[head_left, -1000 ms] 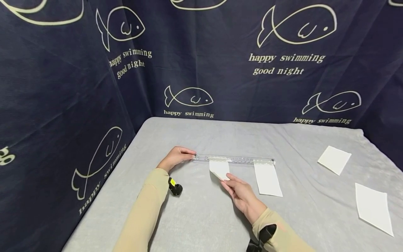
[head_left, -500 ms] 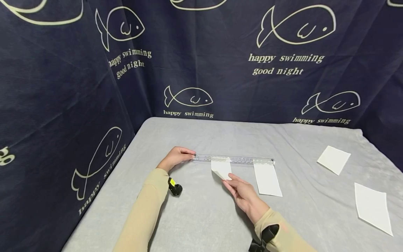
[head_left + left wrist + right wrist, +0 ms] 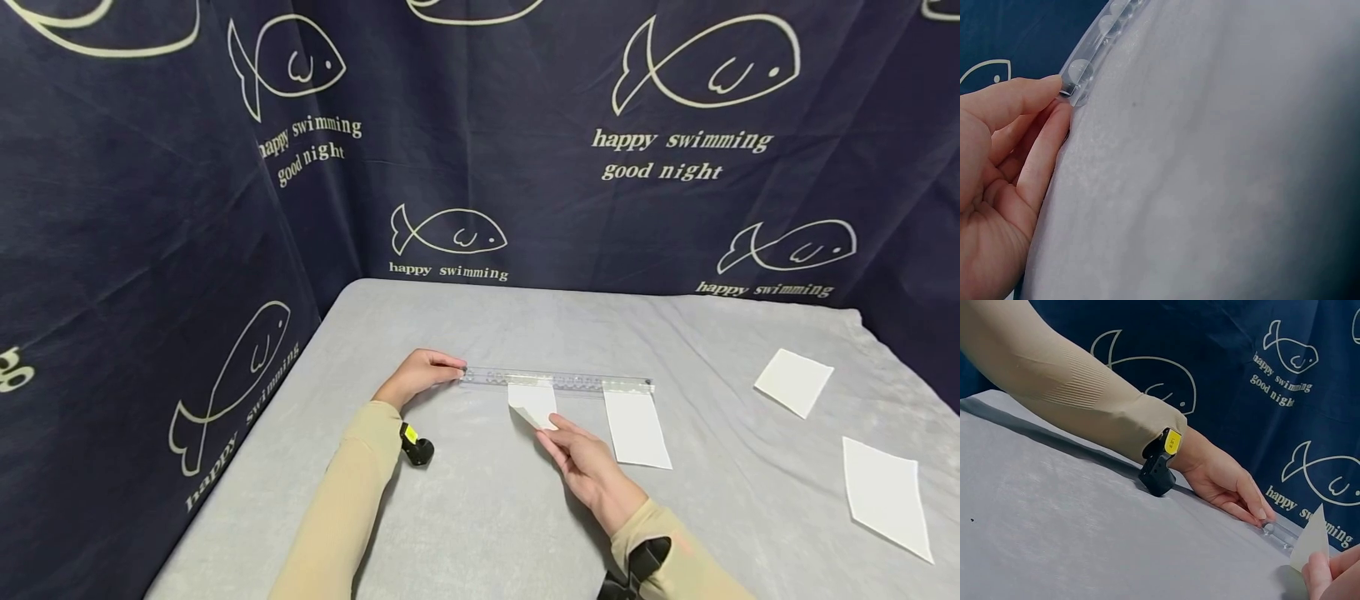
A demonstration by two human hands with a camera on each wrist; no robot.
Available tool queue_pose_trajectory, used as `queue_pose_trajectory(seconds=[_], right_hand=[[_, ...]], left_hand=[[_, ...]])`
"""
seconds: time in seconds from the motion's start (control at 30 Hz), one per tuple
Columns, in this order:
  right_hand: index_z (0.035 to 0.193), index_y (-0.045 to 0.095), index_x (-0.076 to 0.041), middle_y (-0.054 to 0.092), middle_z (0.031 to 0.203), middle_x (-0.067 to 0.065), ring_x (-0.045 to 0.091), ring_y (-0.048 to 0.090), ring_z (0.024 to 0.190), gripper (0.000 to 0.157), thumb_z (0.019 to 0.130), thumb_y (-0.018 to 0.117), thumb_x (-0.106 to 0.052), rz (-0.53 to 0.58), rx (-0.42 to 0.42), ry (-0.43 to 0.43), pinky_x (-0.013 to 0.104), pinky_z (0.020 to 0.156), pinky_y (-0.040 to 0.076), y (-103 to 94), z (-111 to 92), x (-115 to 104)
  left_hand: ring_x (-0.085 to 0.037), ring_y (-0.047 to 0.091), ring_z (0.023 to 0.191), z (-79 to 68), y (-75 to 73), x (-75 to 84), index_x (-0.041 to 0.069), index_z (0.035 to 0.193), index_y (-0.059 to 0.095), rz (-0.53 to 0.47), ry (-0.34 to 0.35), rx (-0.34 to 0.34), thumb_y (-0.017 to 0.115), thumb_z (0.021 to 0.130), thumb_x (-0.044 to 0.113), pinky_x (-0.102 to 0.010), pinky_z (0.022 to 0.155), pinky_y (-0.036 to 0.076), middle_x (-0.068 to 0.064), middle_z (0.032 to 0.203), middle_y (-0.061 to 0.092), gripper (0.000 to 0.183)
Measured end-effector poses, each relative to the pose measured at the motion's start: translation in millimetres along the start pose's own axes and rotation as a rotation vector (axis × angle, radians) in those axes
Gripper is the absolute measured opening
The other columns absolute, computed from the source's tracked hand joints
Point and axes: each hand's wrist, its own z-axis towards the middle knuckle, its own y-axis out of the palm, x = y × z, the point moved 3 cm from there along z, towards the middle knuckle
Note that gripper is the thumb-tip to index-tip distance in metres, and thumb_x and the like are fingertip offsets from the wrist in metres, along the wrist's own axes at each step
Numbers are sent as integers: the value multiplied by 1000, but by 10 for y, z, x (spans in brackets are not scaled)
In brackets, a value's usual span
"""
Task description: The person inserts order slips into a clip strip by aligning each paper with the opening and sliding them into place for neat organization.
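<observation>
A long clear plastic strip (image 3: 577, 382) with round clear discs along it lies crosswise on the table. My left hand (image 3: 422, 375) pinches its left end; in the left wrist view, thumb and fingers meet on a dark end piece of the strip (image 3: 1069, 87). The top of a white paper slip (image 3: 531, 398) is at the strip, whether under or inside it I cannot tell. My right hand (image 3: 588, 467) pinches the slip's lower edge, which is lifted and bent, as the right wrist view shows on the paper (image 3: 1313, 544). Another white slip (image 3: 639, 432) hangs from the strip's right part, lying flat.
Two loose white paper pieces lie on the right side: a smaller one (image 3: 795, 382) farther back and a larger one (image 3: 887, 498) nearer. Grey cloth covers the table (image 3: 450, 525). A dark blue fish-print curtain (image 3: 555, 208) stands behind and to the left.
My right hand has shifted slightly right, and the pinched slip has slid with it along the strip toward the other slip. The left hand and the strip have stayed put.
</observation>
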Motion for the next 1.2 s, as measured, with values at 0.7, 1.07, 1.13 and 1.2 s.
queue_pose_trajectory(seconds=[0.7,1.07,1.13,1.2], right_hand=[[143,16,11,19,143,31,10,63,80,57,90,35,16,26,2,-9,19,89,42,-64,-23,-52],[144,17,9,20,143,29,11,63,85,57,91,37,14,20,11,1,18,89,42,-96,-32,-77],[144,17,8,20,143,29,11,63,85,57,91,37,14,18,10,4,18,89,41,-101,-37,-77],[145,16,8,20,143,29,11,64,84,58,91,37,14,17,10,5,18,89,41,-105,-38,-76]], left_hand=[[-13,58,99,-31,5,35,14,97,76,21,-7,14,76,78,18,-29,83,46,1,105,68,19],[-11,58,93,-25,0,35,13,97,76,-1,0,5,76,78,17,-26,78,46,0,102,68,19],[-11,58,90,-25,-1,32,13,96,76,-3,-5,6,76,78,17,-25,75,46,1,102,69,19],[-12,58,89,-28,-2,29,13,97,76,-3,-8,7,76,78,17,-24,73,46,1,102,69,19]])
